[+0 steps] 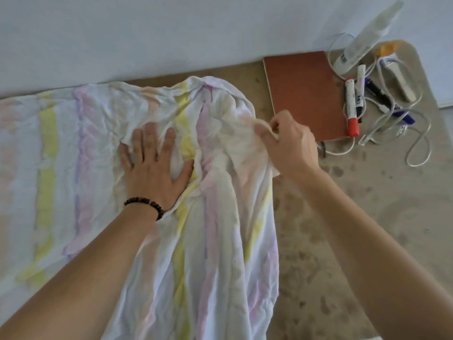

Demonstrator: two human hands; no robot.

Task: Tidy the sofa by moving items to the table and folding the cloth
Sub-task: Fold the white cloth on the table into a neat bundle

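The light is soft, even and fairly bright, with a cool bluish cast on the pale wall (122,33) at the far side. Shadows are faint and blurry-edged: a thin one hugs the left hand (153,165) where it lies on the cloth (215,217), and gentle shading fills the folds. The pastel stripes look washed out (the white parts verge on overexposed). The whole frame is slightly soft and smeary. Wide-angle distortion bows the far edge of the table (367,217), and the bottle (362,40) at far right is stretched and blurred.
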